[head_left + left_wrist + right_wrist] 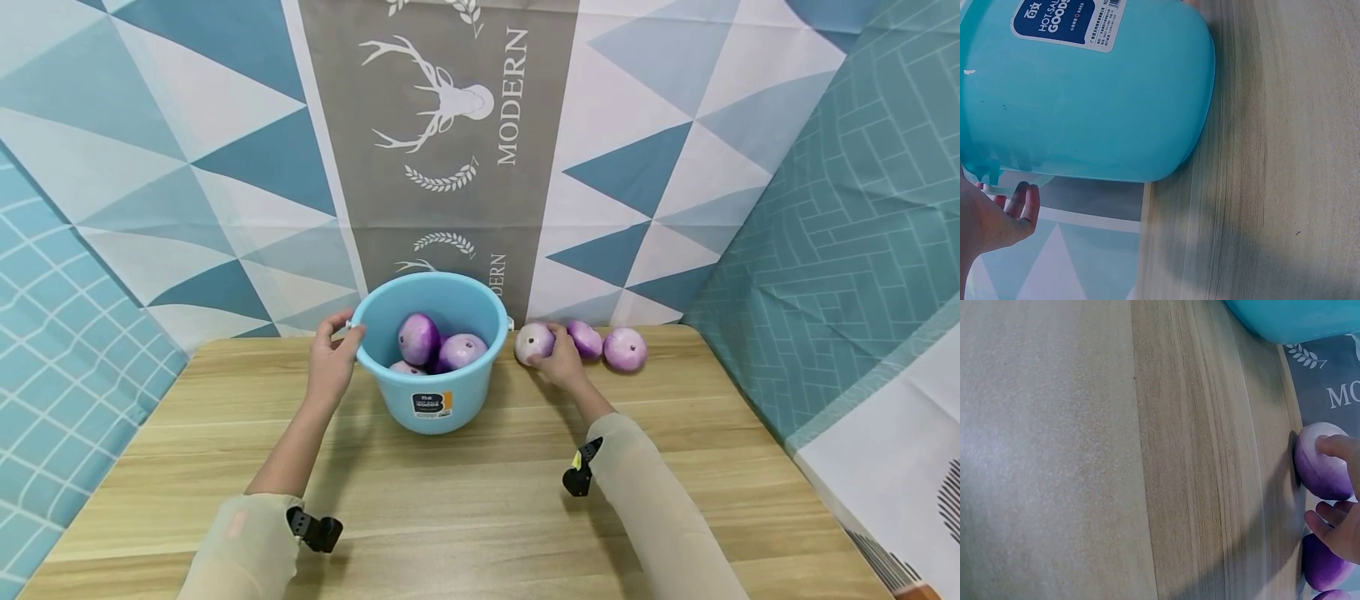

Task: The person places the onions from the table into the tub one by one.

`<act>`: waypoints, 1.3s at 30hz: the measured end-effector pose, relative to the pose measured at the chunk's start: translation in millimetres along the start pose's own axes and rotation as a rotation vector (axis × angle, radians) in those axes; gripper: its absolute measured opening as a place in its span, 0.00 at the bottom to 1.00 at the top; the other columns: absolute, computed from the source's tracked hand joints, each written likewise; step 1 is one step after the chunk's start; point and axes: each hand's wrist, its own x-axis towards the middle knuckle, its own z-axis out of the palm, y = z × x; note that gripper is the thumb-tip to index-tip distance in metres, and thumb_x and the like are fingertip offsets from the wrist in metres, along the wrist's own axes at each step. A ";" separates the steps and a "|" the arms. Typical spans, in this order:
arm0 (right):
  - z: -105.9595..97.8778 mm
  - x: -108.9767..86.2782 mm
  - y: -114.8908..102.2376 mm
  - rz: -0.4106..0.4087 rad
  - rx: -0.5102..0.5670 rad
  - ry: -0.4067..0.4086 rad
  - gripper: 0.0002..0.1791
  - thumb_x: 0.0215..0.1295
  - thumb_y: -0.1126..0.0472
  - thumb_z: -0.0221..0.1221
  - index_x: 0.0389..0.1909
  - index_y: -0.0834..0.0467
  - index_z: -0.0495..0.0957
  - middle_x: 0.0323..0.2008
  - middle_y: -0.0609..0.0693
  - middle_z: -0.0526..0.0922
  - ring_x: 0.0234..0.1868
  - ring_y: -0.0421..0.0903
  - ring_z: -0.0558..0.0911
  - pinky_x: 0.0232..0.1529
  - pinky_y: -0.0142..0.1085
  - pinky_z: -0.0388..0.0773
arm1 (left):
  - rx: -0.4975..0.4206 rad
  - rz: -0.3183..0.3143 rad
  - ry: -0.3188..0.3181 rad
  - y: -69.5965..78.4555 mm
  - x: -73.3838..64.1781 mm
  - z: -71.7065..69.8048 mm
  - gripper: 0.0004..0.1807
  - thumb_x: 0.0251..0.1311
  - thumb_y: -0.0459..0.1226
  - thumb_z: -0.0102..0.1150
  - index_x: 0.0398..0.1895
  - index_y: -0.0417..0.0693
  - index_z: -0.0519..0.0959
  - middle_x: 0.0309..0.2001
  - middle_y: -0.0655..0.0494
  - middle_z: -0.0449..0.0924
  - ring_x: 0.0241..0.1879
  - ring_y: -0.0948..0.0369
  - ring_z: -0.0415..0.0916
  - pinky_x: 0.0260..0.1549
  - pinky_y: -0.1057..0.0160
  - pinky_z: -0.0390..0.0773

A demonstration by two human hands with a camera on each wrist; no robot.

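Note:
A light blue bucket (431, 408) stands upright on the table with several round purple-and-white fruits (461, 352) inside. My left hand (332, 360) holds its rim at the left side, by the handle mount; in the left wrist view the curled fingers (1032, 203) show beside the bucket wall. To the right of the bucket, my right hand (561, 360) grips a purple-and-white fruit (530, 340) resting on the table. The right wrist view shows the thumb across this fruit (1319, 465), while some fingers are partly hidden.
Two more purple fruits (625, 349) sit just right of my right hand, near the table's back edge. The wooden table (465, 517) meets a patterned wall cloth (442, 200) behind the bucket. Blue tiled cloths (847, 242) hang at both sides.

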 end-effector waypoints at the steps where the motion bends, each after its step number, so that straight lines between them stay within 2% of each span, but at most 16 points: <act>1: 0.3 0.0 0.2 0.005 0.006 0.002 0.41 0.51 0.65 0.67 0.64 0.67 0.57 0.62 0.67 0.65 0.65 0.61 0.65 0.66 0.50 0.61 | 0.001 -0.001 0.000 0.0 0.0 0.0 0.28 0.64 0.48 0.47 0.64 0.47 0.64 0.67 0.50 0.59 0.51 0.58 0.69 0.36 0.77 0.73; 9: 1.0 -1.4 -0.2 0.039 0.041 0.015 0.42 0.49 0.65 0.68 0.64 0.65 0.56 0.62 0.65 0.66 0.65 0.60 0.65 0.66 0.50 0.61 | 0.004 -0.003 0.002 -0.7 1.2 0.3 0.27 0.64 0.48 0.47 0.64 0.47 0.64 0.67 0.51 0.59 0.54 0.55 0.69 0.36 0.76 0.73; 16: 0.0 0.8 0.9 -0.032 0.003 0.014 0.46 0.45 0.66 0.69 0.66 0.66 0.57 0.62 0.66 0.66 0.64 0.61 0.66 0.65 0.51 0.62 | 0.005 0.007 0.002 1.3 0.1 0.9 0.27 0.64 0.48 0.47 0.65 0.47 0.64 0.68 0.51 0.59 0.53 0.56 0.69 0.35 0.78 0.72; 20: 0.1 1.2 2.0 -0.037 -0.023 0.001 0.45 0.45 0.64 0.70 0.65 0.66 0.59 0.60 0.66 0.67 0.62 0.61 0.66 0.65 0.52 0.63 | 0.005 0.009 0.000 2.3 -0.2 1.2 0.27 0.65 0.48 0.47 0.65 0.48 0.64 0.67 0.51 0.59 0.53 0.57 0.69 0.35 0.77 0.72; 29: 2.5 -3.1 5.2 0.053 0.112 -0.014 0.47 0.45 0.66 0.70 0.65 0.62 0.54 0.62 0.65 0.66 0.65 0.60 0.66 0.66 0.51 0.62 | 0.016 0.005 0.005 1.6 -1.6 0.8 0.27 0.65 0.48 0.47 0.64 0.46 0.65 0.67 0.50 0.60 0.51 0.59 0.69 0.35 0.78 0.72; 39: -6.5 -5.1 4.9 -0.028 0.070 -0.008 0.48 0.43 0.64 0.71 0.66 0.65 0.57 0.62 0.65 0.66 0.62 0.61 0.68 0.64 0.51 0.63 | 0.011 0.002 0.004 2.0 -1.2 0.4 0.27 0.65 0.48 0.47 0.64 0.46 0.64 0.67 0.51 0.60 0.50 0.61 0.69 0.34 0.78 0.73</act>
